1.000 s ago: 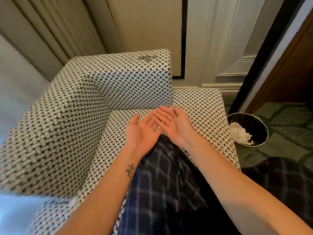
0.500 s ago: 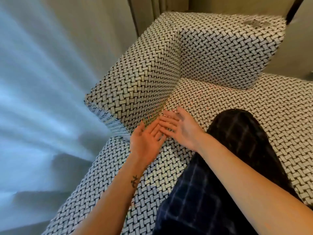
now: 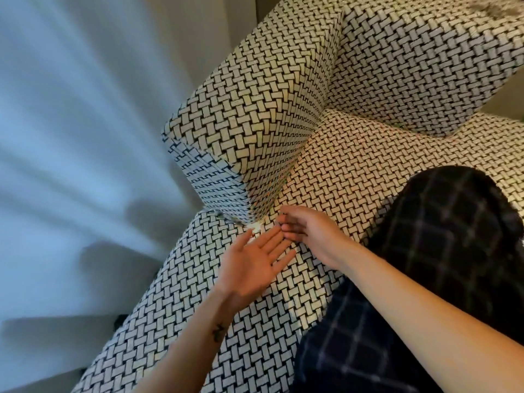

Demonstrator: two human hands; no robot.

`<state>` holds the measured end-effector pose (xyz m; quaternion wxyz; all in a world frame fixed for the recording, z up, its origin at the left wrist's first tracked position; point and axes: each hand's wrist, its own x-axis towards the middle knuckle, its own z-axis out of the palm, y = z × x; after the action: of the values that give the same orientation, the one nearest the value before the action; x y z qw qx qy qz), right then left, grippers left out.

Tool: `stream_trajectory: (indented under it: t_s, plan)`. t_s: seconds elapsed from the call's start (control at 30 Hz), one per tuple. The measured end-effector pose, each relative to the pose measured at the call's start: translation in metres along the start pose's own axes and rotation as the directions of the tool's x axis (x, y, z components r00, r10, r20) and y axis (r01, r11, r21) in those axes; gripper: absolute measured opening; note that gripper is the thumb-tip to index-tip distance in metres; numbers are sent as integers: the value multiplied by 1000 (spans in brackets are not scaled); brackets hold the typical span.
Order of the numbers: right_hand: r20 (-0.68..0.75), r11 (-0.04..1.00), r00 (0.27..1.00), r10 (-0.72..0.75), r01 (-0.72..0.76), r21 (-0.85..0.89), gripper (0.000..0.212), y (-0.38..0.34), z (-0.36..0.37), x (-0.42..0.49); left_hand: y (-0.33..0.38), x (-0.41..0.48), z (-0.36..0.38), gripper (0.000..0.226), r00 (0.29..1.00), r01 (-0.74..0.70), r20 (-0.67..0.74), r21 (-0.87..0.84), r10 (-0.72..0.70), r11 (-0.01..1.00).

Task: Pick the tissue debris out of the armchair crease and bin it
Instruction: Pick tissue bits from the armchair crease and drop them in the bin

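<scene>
tissue debris (image 3: 257,228) shows as a small pale scrap at the front end of the crease (image 3: 295,165), just where the foot of the armrest meets the seat. a few more pale, blurred bits lie a little to the left of it, under the front face of the armrest, but they are too unclear to name.

at the far left hangs a pale curtain (image 3: 71,137) in soft folds. next to it stands the armchair (image 3: 181,307), covered in black and white woven cloth. its armrest (image 3: 255,123) rises as a block above the seat (image 3: 354,165).

the left hand (image 3: 252,262) is over the front of the seat, palm up, with the fingers straight and spread, grasping nothing. its fingertips point at the scrap and are very near it. a small dark tattoo (image 3: 218,331) is on the inner forearm.

the right hand (image 3: 309,231) is just to the right, above the left fingertips and close to the foot of the armrest. its fingers are bent inward. i cannot tell if they pinch a piece or are only curled.

further right a dark checked trouser leg (image 3: 439,251) lies on the seat, and the backrest (image 3: 411,66) stands behind it.
</scene>
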<state>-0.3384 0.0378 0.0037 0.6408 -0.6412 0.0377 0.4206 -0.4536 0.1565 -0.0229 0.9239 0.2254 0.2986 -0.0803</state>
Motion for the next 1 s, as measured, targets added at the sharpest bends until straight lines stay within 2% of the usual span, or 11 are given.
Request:
stream_trajectory:
  t_s: [0.13,0.23,0.33,0.4,0.53,0.6,0.67,0.77,0.9,1.0]
  plan:
    - [-45,944,995,-88,68,-324,30,3,13,-2,18,4,-21,64,990,70,124,29,-73,997]
    - [-27,809,985,-173,127,-573,34,13,23,0,29,9,-35,65,974,132,178,51,-139,990]
    - [-32,680,964,-265,163,-715,42,26,31,7,32,13,-51,66,954,188,231,34,-190,982]
    - [-26,577,946,-322,174,-798,46,27,35,15,33,10,-51,66,951,177,253,21,-177,984]
    - [-42,469,934,-355,139,-872,44,30,50,22,39,3,-61,63,944,194,278,-29,-178,981]
    - [-13,297,925,-380,109,-949,43,26,54,25,43,0,-61,62,944,202,277,-63,-177,977]
    - [10,105,937,-348,49,-993,54,19,55,28,43,0,-60,61,954,189,252,-78,-164,979]
    - [34,-104,966,-255,7,-994,71,6,55,38,43,-2,-57,60,958,186,238,-89,-161,979]
    - [66,-184,987,-145,39,-982,75,-10,54,46,47,-7,-53,60,957,214,217,-89,-190,973]
    - [72,-237,990,-125,40,-971,80,-13,56,51,51,-10,-52,59,956,236,201,-87,-215,968]
